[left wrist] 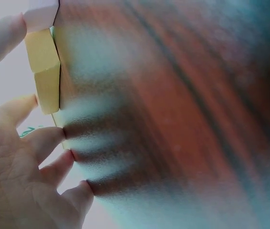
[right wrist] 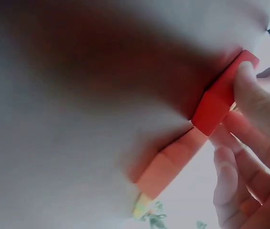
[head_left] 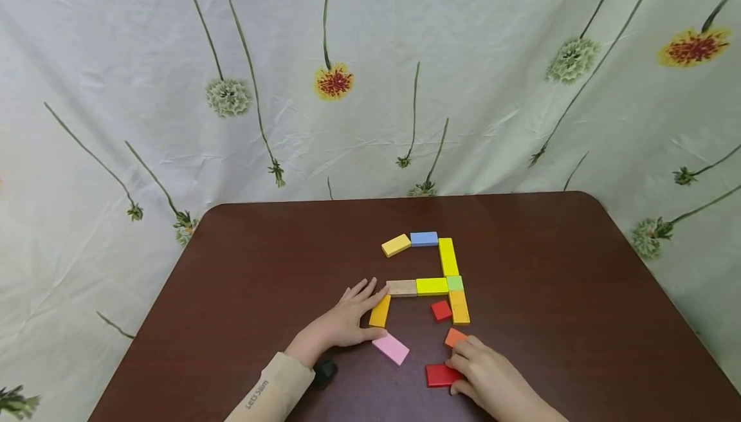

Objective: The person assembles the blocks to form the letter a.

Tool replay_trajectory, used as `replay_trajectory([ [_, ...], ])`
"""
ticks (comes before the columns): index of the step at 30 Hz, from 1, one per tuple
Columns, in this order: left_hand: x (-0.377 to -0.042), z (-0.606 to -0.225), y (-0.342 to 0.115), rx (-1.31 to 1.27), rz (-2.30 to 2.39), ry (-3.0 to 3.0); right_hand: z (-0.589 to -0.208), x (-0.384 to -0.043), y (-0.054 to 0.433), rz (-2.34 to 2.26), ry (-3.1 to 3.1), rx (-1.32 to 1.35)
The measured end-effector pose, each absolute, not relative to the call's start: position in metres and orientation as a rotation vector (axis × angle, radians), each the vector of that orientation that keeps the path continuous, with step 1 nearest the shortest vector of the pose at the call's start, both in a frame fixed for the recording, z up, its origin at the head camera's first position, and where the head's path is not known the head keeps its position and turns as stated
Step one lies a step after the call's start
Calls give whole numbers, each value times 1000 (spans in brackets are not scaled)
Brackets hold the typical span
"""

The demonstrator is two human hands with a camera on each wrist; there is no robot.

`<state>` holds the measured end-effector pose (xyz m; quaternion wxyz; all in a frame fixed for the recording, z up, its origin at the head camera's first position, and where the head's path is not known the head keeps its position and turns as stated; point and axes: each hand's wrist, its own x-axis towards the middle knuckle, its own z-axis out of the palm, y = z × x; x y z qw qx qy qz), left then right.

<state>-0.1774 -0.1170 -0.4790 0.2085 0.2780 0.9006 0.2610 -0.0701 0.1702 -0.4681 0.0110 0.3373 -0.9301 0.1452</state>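
My left hand (head_left: 346, 320) has its fingers spread and straight on the table. Its thumb touches the pink block (head_left: 392, 348), and its index finger reaches the top of the orange-yellow block (head_left: 379, 311), near the wooden block (head_left: 401, 288). In the left wrist view the same fingers (left wrist: 53, 140) press on the tabletop beside the yellowish block (left wrist: 46, 71). With thumb and fingers my right hand (head_left: 492, 374) pinches the right end of a red block (head_left: 440, 376). An orange block (head_left: 454, 337) lies just beyond its knuckles, partly covered by them.
A yellow block (head_left: 431, 287), a green block (head_left: 454, 283), a long yellow block (head_left: 448, 256), a blue block (head_left: 424, 239), a pale yellow block (head_left: 396, 245) and an orange-yellow block (head_left: 460, 307) form a bent line. A small red block (head_left: 441, 311) lies inside it on the dark table (head_left: 260, 261).
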Motion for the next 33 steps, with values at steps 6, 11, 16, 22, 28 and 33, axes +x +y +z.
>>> replay_trajectory([
  [6, -178, -478, -115, 741, 712, 2507, -462, -89, 152, 331, -2888, 987],
  [11, -178, -478, -114, 738, 703, 2509, -462, -94, 146, 354, -2888, 930],
  [16, -178, -478, -115, 742, 704, 2513, -463, -95, 143, 371, -2883, 905],
  [22, -179, -477, -115, 748, 717, 2513, -463, -95, 143, 379, -2843, 922],
  [28, -177, -478, -115, 746, 714, 2514, -464, -93, 141, 390, -2848, 949],
  [33, -176, -479, -116, 743, 715, 2505, -464, -92, 142, 405, -2879, 948],
])
